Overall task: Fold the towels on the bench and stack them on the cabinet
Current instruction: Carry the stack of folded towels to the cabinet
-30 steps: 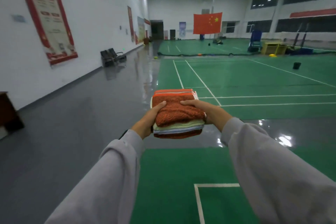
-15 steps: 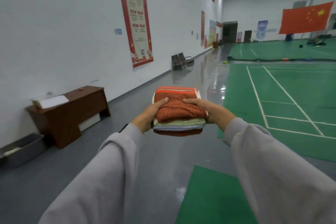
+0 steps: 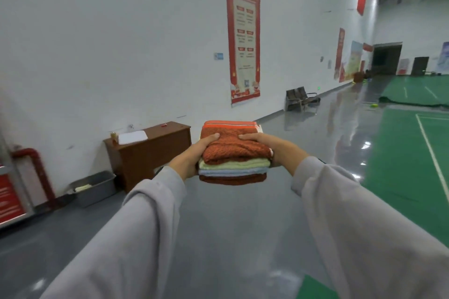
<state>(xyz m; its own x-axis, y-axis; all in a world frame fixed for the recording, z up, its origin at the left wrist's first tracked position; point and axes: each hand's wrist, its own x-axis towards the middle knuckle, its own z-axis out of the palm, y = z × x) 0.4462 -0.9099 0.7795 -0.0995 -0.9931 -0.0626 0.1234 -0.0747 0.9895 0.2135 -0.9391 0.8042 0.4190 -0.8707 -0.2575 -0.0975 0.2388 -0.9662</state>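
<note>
I carry a stack of folded towels [image 3: 234, 153] at chest height in front of me: an orange-brown one on top, pale green and light blue ones under it, another brown one at the bottom. My left hand [image 3: 194, 155] grips the stack's left side, thumb on top. My right hand [image 3: 269, 147] grips the right side, thumb also on top. A brown wooden cabinet [image 3: 155, 153] stands against the white wall, left of and beyond the stack, with a white sheet [image 3: 132, 137] on its top.
A metal tray [image 3: 94, 187] lies on the grey floor left of the cabinet, beside a red pipe [image 3: 36, 170]. Dark chairs [image 3: 301, 99] stand further along the wall. The green court mat [image 3: 413, 148] spreads to the right.
My view has turned further left, toward the wall. The cabinet now sits nearer the middle and looks closer. Both hands keep the same grip on the stack.
</note>
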